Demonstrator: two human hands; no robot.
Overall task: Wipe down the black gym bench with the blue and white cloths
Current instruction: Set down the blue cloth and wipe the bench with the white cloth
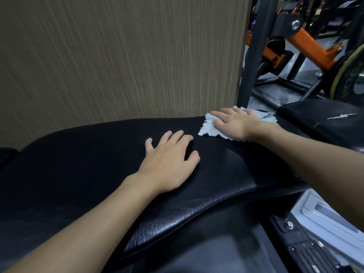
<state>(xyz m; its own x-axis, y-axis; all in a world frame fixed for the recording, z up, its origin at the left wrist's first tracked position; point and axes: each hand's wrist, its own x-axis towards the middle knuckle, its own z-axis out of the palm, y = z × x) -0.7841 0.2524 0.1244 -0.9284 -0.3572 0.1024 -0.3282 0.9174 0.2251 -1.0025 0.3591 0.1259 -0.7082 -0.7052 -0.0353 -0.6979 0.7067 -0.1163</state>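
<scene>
Wiping the black worktop (78, 164)
Right grip (234, 123) presses a pale, perhaps white, cloth (205, 128) flat, fingers straight; left grip (169, 160) rests released nearby.

**A single head-worn view, looking down**

The wide-angle camera looks forward and down from the person's head, close above the black gym bench (88, 164), which fills the lower frame. A wood-grain wall panel (118, 56) stands straight ahead, and an orange gym machine (311, 46) shows upper right.
</scene>
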